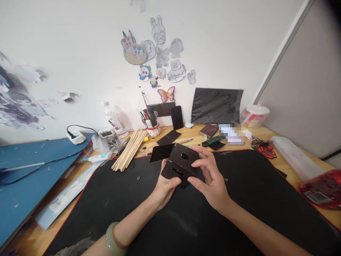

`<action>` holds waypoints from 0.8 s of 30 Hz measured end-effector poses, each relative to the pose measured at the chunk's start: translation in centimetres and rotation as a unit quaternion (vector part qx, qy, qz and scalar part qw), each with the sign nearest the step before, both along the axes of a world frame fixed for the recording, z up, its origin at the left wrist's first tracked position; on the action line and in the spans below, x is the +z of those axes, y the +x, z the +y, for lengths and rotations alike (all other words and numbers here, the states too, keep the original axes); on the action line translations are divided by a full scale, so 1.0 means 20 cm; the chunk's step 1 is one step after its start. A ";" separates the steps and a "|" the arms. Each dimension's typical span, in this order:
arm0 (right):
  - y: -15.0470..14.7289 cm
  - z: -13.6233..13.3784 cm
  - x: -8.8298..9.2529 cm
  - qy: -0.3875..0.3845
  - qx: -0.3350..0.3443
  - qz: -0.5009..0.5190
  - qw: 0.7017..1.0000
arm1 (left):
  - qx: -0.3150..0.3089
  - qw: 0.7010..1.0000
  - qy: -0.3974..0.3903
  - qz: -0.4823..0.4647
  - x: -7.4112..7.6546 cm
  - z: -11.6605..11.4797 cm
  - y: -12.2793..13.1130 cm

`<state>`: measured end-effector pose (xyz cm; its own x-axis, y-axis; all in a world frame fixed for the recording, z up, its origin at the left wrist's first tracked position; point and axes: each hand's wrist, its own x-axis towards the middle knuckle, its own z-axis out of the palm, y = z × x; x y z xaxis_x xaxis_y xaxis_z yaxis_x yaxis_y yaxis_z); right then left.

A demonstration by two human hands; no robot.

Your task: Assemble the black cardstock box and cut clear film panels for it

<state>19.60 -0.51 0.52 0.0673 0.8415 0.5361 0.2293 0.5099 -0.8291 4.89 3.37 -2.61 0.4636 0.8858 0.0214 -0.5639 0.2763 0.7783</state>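
Note:
A folded black card piece [179,161] with cut-out holes is held above the black mat [239,199]. My left hand [163,188] grips its lower left side, thumb on the front face, fingers behind. From the right, my right hand [210,177] pinches it, fingers on the top face and thumb at the lower edge. A flat black card flap [161,152] sticks out to the left behind the piece. A green bangle [113,240] sits on my left wrist.
A bundle of wooden sticks [130,149], a glue tube [99,156], a pen cup [153,128], a phone [177,117] and a water bottle [113,119] stand at the back. A blue board [23,177] lies at left, and red packaging [323,188] at right.

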 end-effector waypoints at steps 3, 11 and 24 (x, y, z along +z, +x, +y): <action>0.00 0.00 0.00 0.000 0.004 0.004 1.000 | -0.003 1.000 0.000 -0.004 0.00 0.00 0.00; -0.01 0.01 -0.01 -0.014 0.016 0.047 0.999 | 0.017 1.000 0.011 0.013 0.00 0.00 0.00; 0.06 0.14 -0.12 -0.221 0.094 0.143 0.960 | 0.087 0.992 0.052 0.081 0.03 0.13 -0.02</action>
<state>20.87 2.24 -1.88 -0.0171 0.9942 0.1057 -0.1024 0.1035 -0.9893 4.57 5.96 -2.05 0.3093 0.9494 0.0548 -0.4603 0.0990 0.8823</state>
